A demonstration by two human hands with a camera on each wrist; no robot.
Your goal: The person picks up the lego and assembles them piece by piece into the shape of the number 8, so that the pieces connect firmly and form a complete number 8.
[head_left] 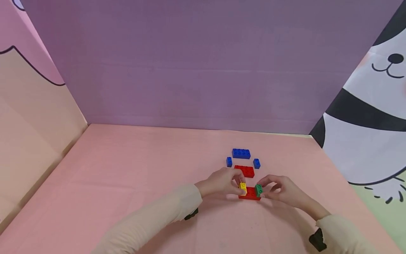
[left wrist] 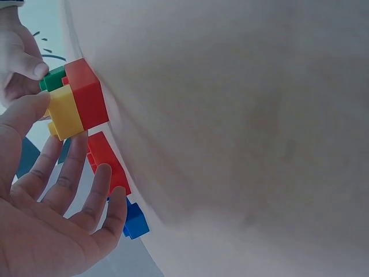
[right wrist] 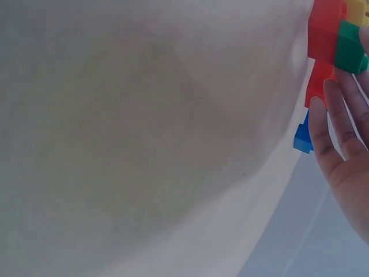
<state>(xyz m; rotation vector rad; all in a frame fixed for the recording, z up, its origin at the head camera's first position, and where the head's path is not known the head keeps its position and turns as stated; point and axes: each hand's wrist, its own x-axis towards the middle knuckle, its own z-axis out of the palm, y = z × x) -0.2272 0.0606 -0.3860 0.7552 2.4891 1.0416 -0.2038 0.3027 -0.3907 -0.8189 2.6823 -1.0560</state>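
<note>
On the pink tabletop, a long red brick (head_left: 251, 193) lies nearest the person, between both hands. My left hand (head_left: 222, 182) pinches a small yellow brick (head_left: 243, 188) between thumb and fingers; it sits on the red brick's left end. At the right end, my right hand (head_left: 285, 191) pinches a small green brick (head_left: 258, 190) on top of the same red brick. The left wrist view shows the yellow brick (left wrist: 67, 115) flush against the red one (left wrist: 86, 92). In the right wrist view the green brick (right wrist: 349, 49) also meets the red, with the thumb mostly cut off.
Just beyond the hands lies a second red brick (head_left: 245, 171). Two small blue bricks (head_left: 229, 162) stand farther back, one on each side, the other blue brick (head_left: 257, 163) at right. A long blue brick (head_left: 241, 153) is farthest. A purple wall (head_left: 196, 70) closes the back.
</note>
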